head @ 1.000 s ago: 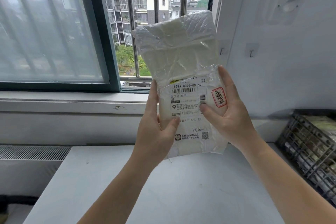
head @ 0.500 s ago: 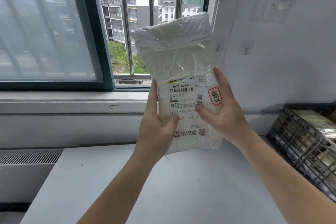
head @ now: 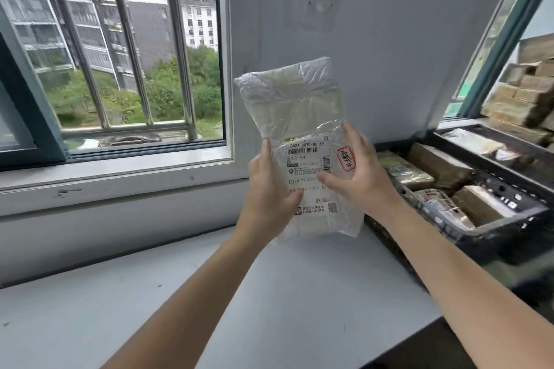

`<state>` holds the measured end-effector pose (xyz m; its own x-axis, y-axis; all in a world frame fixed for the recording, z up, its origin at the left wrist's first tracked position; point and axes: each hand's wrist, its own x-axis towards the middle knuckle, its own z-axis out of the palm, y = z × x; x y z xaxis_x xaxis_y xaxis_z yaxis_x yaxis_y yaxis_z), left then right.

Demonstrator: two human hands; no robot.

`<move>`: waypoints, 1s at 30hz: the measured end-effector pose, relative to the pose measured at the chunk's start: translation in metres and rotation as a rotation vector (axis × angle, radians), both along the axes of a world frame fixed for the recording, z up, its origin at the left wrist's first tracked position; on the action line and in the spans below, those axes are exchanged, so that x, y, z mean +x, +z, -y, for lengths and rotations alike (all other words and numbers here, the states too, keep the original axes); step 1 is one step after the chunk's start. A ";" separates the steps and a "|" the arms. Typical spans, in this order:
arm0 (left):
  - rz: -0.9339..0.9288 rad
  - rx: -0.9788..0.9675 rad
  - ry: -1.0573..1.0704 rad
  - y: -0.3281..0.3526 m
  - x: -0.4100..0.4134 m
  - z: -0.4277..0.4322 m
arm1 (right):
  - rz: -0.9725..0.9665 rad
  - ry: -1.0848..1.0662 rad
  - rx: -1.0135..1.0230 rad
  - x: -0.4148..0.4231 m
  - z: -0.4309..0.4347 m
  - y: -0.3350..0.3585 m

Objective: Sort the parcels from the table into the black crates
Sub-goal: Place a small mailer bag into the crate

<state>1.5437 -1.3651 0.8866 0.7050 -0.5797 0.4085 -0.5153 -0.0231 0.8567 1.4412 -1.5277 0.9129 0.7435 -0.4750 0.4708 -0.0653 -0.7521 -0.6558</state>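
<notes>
I've got the white parcel (head: 295, 126) upright w/ its label facing me, in the air over the tabletop (head: 269, 302). My left hand (head: 268, 204) grips its 8 o'clock edge, thumb on the label. My right hand (head: 361, 178) clasps the 3 o'clock edge, thumb across the barcode. Black crate (head: 506, 226) at my 3 o'clock holds wrapped bundles (head: 439, 166); my right forearm covers its near corner. Barred window (head: 126, 75) at 10 o'clock, wall sensor (head: 320, 6) at 12.
</notes>
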 end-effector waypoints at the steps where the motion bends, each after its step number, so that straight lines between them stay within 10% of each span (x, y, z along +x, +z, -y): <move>1: 0.006 0.015 -0.012 0.001 -0.011 0.018 | -0.010 -0.020 -0.018 -0.013 0.017 0.001; 30: 0.177 0.179 -0.284 0.025 -0.232 0.580 | -0.184 -0.454 -0.109 -0.277 0.519 0.035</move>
